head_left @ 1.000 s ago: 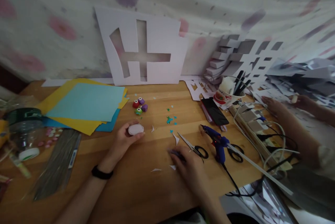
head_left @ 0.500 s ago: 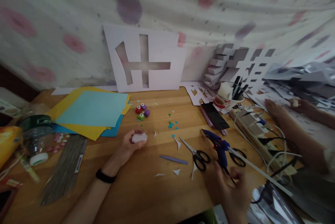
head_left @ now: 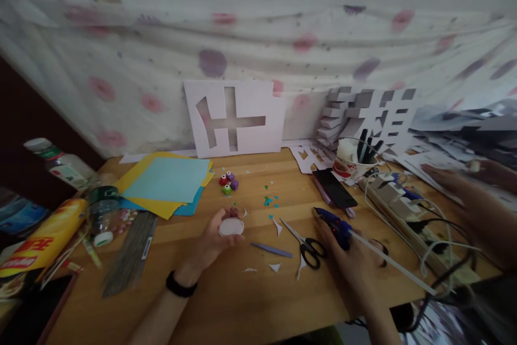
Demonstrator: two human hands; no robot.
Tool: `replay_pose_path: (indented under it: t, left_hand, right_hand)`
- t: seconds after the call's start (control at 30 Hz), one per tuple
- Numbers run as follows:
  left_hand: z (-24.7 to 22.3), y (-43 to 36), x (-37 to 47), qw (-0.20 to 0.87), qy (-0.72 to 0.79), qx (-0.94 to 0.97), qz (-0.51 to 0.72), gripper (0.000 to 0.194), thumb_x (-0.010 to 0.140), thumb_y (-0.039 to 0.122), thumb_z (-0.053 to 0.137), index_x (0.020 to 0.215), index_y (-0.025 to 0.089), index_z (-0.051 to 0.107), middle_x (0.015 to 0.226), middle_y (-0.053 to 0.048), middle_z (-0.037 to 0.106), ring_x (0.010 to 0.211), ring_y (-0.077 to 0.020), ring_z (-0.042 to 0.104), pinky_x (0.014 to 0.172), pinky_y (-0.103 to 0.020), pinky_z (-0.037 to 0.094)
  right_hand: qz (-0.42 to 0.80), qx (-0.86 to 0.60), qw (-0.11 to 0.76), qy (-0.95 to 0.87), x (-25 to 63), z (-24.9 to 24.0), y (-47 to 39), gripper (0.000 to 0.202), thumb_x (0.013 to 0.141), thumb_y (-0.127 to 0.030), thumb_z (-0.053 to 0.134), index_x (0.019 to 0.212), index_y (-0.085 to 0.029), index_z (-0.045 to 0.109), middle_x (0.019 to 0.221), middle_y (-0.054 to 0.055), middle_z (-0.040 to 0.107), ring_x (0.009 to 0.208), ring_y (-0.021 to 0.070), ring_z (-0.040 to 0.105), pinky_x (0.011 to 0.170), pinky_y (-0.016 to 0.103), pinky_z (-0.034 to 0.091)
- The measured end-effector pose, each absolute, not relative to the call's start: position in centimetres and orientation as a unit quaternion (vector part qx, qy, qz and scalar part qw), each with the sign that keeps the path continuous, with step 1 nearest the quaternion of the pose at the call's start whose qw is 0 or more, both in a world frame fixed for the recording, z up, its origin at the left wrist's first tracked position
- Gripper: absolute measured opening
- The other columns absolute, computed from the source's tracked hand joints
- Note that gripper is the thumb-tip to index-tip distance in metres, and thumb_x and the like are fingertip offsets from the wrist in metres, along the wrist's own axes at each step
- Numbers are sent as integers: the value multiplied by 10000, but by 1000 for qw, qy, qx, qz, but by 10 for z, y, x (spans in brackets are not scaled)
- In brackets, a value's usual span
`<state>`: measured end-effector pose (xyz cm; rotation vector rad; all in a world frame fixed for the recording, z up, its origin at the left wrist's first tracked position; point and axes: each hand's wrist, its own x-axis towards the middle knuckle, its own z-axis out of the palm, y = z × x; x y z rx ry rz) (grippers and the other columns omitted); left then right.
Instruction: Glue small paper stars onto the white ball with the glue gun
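- Lying on the counter (head_left: 226, 307), coloured paper sheets (head_left: 165, 179) overlapped.
- The left hand (head_left: 212, 240) held a white disc (head_left: 231, 226) above the counter, its fingers pinching the edge.
- A purple strip (head_left: 271, 250) lay left of the scissors (head_left: 310, 251).
- The right hand's (head_left: 357, 261) fingers wrapped round the blue glue gun (head_left: 341, 233).

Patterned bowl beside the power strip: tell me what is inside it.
The bowl holds dark pens and a white item I can't identify. Its wall hides their lower ends and anything at the bottom.
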<state>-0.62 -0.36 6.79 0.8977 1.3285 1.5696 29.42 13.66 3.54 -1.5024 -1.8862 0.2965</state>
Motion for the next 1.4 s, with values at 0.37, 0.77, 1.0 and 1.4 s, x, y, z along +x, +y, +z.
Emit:
replay_pose_path:
  t: [0.37,0.77,1.0,1.4]
  left_hand:
    - [115,-21,46,356,584,355,638,465,548,285,851,951,207,632,1024,-71,690,893,-217,655,756,-305,550]
    - [104,-29,71,396,505,300,706,489,819,402,719,1249,260,534,1209,-69,655,1079,-223,648,979,-360,517]
    - [92,-36,95,233,634,307,671,630,698,393,827,1253,299,544,1286,-80,531,1155,-258,576,929,-345,530]
    - [98,-37,105,124,682,335,638,466,734,252,763,1151,246,555,1135,-72,596,1020,-243,640,910,-413,534]
  right_hand:
    - [176,-596,385,-682,295,68,131,425,785,-623,562,637,-225,591,592,68,620,574,258,586,564,389,469]
    - [321,-460,513,-650,301,110,62,450,846,-654,561,808,-215,657,767,82,680,715,265,666,556,330,510]
    - [333,-240,449,-793,271,143,42,551,908,-709,421,750,-228,638,692,49,623,661,234,634,602,349,504]
    - [310,-262,462,-788,256,142,33,572,888,-735,429,661,-231,578,582,8,463,535,189,492,497,330,419]
